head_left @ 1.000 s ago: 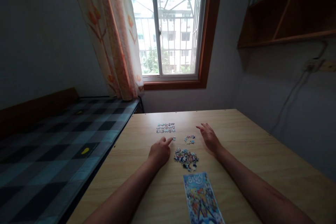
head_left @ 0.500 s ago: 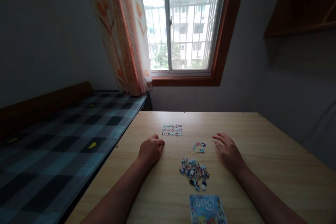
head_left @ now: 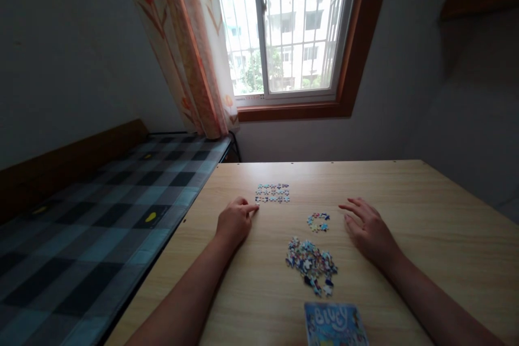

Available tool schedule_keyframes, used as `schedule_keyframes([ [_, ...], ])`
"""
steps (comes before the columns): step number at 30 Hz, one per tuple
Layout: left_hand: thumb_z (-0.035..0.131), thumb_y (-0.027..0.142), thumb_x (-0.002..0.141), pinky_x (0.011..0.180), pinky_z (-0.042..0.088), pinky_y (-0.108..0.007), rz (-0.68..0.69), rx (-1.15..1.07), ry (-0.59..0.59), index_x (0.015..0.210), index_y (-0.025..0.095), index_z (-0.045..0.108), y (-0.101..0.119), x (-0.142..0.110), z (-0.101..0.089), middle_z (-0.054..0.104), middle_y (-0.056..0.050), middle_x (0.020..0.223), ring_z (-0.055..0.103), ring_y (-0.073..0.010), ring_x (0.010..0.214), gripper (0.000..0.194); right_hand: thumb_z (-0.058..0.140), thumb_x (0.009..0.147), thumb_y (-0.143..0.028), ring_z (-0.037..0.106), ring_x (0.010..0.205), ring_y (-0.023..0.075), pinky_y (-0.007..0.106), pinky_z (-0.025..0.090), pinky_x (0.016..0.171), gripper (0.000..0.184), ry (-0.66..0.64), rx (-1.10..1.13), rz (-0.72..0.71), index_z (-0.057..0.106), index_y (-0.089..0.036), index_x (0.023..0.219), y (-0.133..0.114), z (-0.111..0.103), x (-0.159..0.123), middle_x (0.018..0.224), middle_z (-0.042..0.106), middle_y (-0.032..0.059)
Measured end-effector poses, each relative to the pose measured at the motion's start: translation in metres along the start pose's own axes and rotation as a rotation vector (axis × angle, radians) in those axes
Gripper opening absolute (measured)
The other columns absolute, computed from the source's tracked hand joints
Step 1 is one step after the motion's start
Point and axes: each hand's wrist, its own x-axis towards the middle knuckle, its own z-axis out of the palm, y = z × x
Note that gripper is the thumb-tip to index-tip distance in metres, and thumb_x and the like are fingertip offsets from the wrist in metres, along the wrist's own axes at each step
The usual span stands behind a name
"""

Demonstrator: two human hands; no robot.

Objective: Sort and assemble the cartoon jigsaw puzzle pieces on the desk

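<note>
My left hand (head_left: 235, 220) is on the left side of the table, its fingers mostly curled and the index finger stretched forward. At that fingertip is a small pale puzzle piece (head_left: 257, 205), just under the lower left corner of the laid-out rows of puzzle pieces (head_left: 273, 192). My right hand (head_left: 371, 230) rests with fingers apart and nothing in it, right of a small partial ring of joined pieces (head_left: 312, 221). Nearer to me lies a heap of loose puzzle pieces (head_left: 310, 259) between my forearms.
A blue puzzle box (head_left: 334, 324) lettered "Bluey" lies at the near edge of view on the wooden table (head_left: 446, 259). To the left is a bed with a checked cover (head_left: 101, 200). Behind the table are a curtain (head_left: 182, 38) and a barred window (head_left: 300, 27).
My left index finger has stretched out toward the rows, with the pale piece now at its tip. My right hand stays beside the partial ring. The view has tilted down slightly.
</note>
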Motion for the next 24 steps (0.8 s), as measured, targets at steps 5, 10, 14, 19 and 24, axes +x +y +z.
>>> schedule_keyframes([
  [5,0.052,0.022,0.090,0.076,0.046,-0.024,0.013,-0.005,0.032,0.108,0.037,0.075,-0.004,0.001,0.004,0.066,0.000,0.109,0.061,-0.0151,0.093,0.034,0.049,0.084,-0.032,0.050,0.127,0.0280,0.048,0.036,0.112,0.035,-0.007,-0.001,0.010,0.073,-0.021,0.108,0.000,0.000,0.001,0.126,0.063,0.0113],
  [10,0.050,0.020,0.090,0.074,0.046,-0.024,0.028,-0.004,0.072,0.110,0.038,0.075,-0.005,0.003,0.006,0.066,0.001,0.109,0.061,-0.0148,0.091,0.037,0.049,0.085,-0.032,0.051,0.125,0.0274,0.047,0.036,0.112,0.037,-0.010,0.037,0.029,0.071,-0.018,0.111,-0.002,-0.003,0.004,0.124,0.065,0.0126],
  [14,0.050,0.023,0.090,0.075,0.047,-0.023,0.015,-0.013,0.049,0.109,0.036,0.076,-0.004,0.005,0.005,0.066,0.000,0.109,0.061,-0.0154,0.093,0.035,0.046,0.077,-0.022,0.058,0.115,0.0256,0.043,0.040,0.106,0.033,0.056,0.108,0.022,0.071,-0.019,0.100,-0.006,-0.008,0.006,0.114,0.069,0.0102],
  [19,0.048,0.017,0.088,0.072,0.047,-0.022,0.020,-0.038,0.087,0.109,0.034,0.076,-0.006,0.007,0.008,0.066,0.000,0.109,0.061,-0.0137,0.087,0.039,0.042,0.066,-0.015,0.057,0.069,0.0189,0.029,0.045,0.067,0.017,0.150,0.223,0.057,0.057,-0.021,0.068,-0.009,-0.012,0.002,0.069,0.061,0.0013],
  [24,0.045,0.013,0.087,0.073,0.047,-0.022,0.026,-0.087,0.220,0.108,0.030,0.076,-0.005,0.007,0.009,0.065,-0.001,0.105,0.061,-0.0122,0.083,0.042,0.039,0.062,-0.013,0.047,0.057,0.0145,0.025,0.034,0.057,0.014,0.017,0.261,0.025,0.049,-0.021,0.058,-0.018,-0.013,-0.003,0.055,0.049,-0.0025],
])
